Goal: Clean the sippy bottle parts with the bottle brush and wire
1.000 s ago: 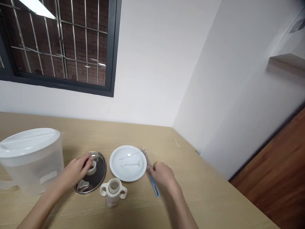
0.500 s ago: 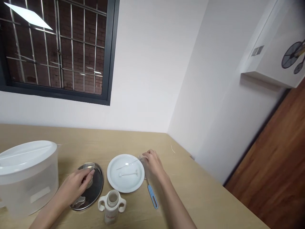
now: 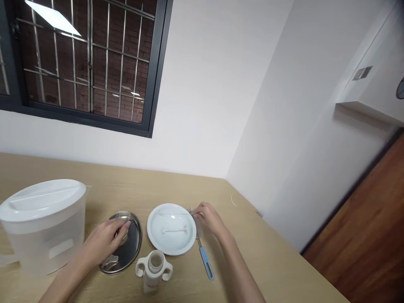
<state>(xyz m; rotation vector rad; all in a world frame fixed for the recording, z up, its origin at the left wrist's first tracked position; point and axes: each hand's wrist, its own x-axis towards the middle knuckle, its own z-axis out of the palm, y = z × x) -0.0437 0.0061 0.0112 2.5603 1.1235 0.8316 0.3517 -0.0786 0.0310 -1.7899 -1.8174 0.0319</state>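
My left hand (image 3: 107,240) is over a dark round metal tray (image 3: 134,244), its thumb and fingers close together. At its fingertips is a clear rounded piece (image 3: 123,216); whatever the fingers grip is mostly hidden. Another clear, ridged piece (image 3: 110,261) lies at the tray's near edge. My right hand (image 3: 206,216) pinches one end of a thin rod (image 3: 179,213), which reaches left across the far part of a white plate (image 3: 158,242). A thin white stick with a small round end (image 3: 173,230) lies on this plate.
A white two-handled bottle (image 3: 153,273) stands open-topped in front of the plate. Right of the plate lies a blue-handled utensil (image 3: 206,263), its head partly hidden. A large translucent lidded pitcher (image 3: 53,235) is at the left. A thin white strip (image 3: 233,201) lies farther back.
The view has shifted, so things appear farther right. The thin rod in my right hand has swung from slanting to nearly level over the plate. My left hand stays over the tray.
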